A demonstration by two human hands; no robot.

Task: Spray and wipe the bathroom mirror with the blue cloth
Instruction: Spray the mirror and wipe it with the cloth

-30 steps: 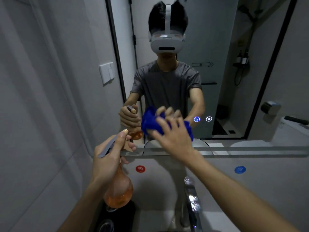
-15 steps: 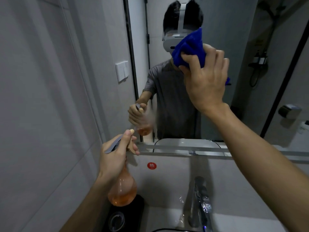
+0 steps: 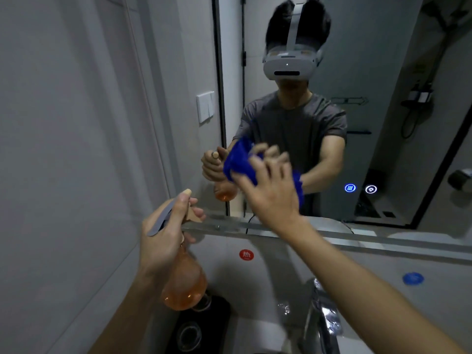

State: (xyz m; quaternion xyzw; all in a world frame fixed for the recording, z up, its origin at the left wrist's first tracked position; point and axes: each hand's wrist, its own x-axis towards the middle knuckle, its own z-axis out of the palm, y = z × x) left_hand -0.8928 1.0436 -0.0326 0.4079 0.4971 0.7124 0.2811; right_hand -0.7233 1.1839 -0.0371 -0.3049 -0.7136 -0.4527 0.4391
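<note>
The bathroom mirror (image 3: 398, 72) fills the upper right and reflects me. My right hand (image 3: 272, 198) presses the bunched blue cloth (image 3: 240, 164) flat against the lower part of the glass, just above the mirror's bottom edge. Most of the cloth is hidden under my fingers. My left hand (image 3: 166, 233) grips the neck and trigger of an orange spray bottle (image 3: 185, 284), held upright to the left of the mirror, nozzle pointing at the glass.
A chrome tap (image 3: 323, 312) stands over the basin below my right arm. A black tray (image 3: 199, 328) sits under the bottle. Red (image 3: 246, 254) and blue (image 3: 413, 278) stickers mark the wall under the mirror. A grey wall with a switch (image 3: 205, 106) is close on the left.
My right hand swept the cloth from low on the mirror up to head height and back down to the lower glass. The left hand and bottle stayed put.
</note>
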